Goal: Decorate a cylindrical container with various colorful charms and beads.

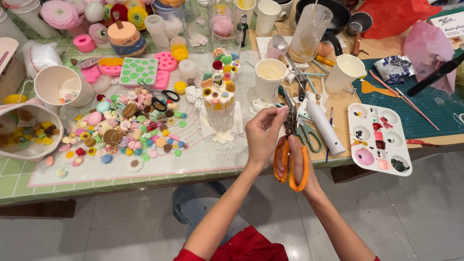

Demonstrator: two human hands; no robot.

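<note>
I'm gripping the stiff, light orange-handled scissors by their loops in my right hand; my left hand is pinching something tiny at twelve o'clock, by the blades.

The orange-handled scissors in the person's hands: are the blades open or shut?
Shut, as far as shows: the orange-handled scissors point up with their dark blades together, the handle loops close, the right hand through them, the left hand at the blades.

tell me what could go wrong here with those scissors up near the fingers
1. The left hand has its fingertips right at the blades of the orange-handled scissors worked by the right hand; a slip could nick a finger.
2. The paint palette overhangs the table edge beside the right forearm; a bump might tip it off.
3. The decorated glass stands close ahead and could be knocked over.
</note>
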